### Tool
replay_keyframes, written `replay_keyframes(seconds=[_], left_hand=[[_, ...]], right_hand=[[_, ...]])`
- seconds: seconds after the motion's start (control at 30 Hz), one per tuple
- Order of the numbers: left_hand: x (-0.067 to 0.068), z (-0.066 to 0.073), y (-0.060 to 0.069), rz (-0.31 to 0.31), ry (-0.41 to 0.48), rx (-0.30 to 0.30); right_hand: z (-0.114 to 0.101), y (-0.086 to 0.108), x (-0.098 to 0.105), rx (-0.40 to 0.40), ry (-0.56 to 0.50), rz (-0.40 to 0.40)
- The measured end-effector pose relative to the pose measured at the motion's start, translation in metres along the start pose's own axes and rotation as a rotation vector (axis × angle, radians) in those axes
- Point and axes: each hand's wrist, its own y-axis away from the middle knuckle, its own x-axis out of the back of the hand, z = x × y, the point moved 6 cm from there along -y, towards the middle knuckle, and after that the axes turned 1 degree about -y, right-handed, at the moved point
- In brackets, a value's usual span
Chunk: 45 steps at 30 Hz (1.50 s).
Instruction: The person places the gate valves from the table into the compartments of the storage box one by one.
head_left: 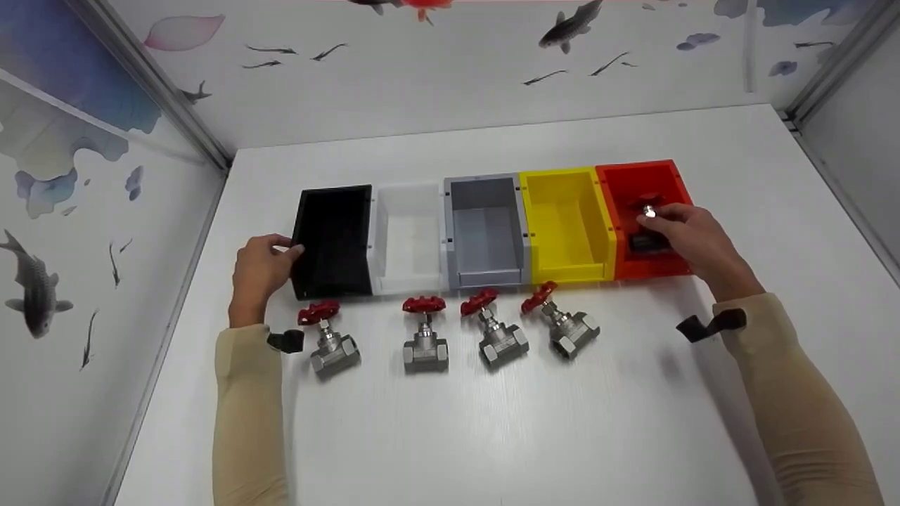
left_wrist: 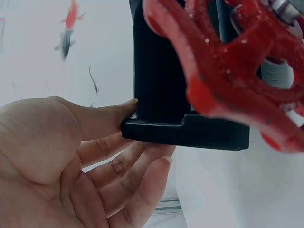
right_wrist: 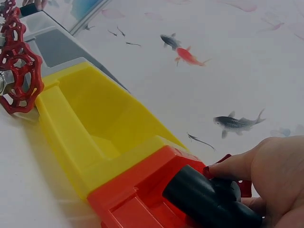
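Note:
At the left end of the row, my left hand [head_left: 260, 270] pinches the side wall of the black bin [left_wrist: 190, 130], with the thumb at its edge and the fingers outside and beneath. Inside the red bin [head_left: 643, 172] at the right end, my right hand [head_left: 703, 242] grips a valve [right_wrist: 204, 199] by its neck. Its body looks dark, and a red handwheel [right_wrist: 244, 188] shows partly behind the fingers. Several steel valves with red handwheels, such as this valve [head_left: 426, 344], lie in front of the bins.
Between the end bins stand a white bin [head_left: 411, 281], a grey bin [head_left: 485, 277] and a yellow bin [head_left: 569, 270], side by side. White panels with painted fish enclose the white table [head_left: 492, 436] at the back and sides.

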Motion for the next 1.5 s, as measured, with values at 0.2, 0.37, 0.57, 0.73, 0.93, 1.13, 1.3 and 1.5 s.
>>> replay_keyframes(seconds=[0.2, 0.37, 0.57, 0.73, 0.93, 1.13, 1.3, 1.5], left_hand=[[0.000, 0.000, 0.001, 0.007, 0.008, 0.004], [-0.001, 0.000, 0.000, -0.002, 0.008, 0.006], [0.000, 0.000, 0.000, 0.002, 0.007, 0.006], [0.000, 0.000, 0.000, 0.002, 0.007, 0.001], [0.000, 0.000, 0.001, 0.010, -0.006, -0.001], [0.001, 0.001, 0.001, 0.018, -0.017, -0.011], [0.001, 0.001, 0.000, 0.017, -0.015, -0.015], [0.001, 0.001, 0.000, 0.011, -0.013, -0.005]], right_hand=[[-0.001, -0.004, -0.002, -0.014, 0.012, 0.005], [-0.001, -0.007, -0.004, -0.002, 0.014, 0.001], [-0.002, -0.011, -0.007, 0.004, -0.003, 0.015], [0.000, -0.014, -0.010, -0.012, -0.015, 0.018], [0.000, -0.018, -0.012, -0.009, -0.016, 0.016], [0.001, -0.022, -0.013, -0.005, -0.006, 0.018], [0.003, -0.026, -0.014, -0.017, 0.008, 0.019], [0.004, -0.030, -0.015, -0.040, 0.012, 0.024]])
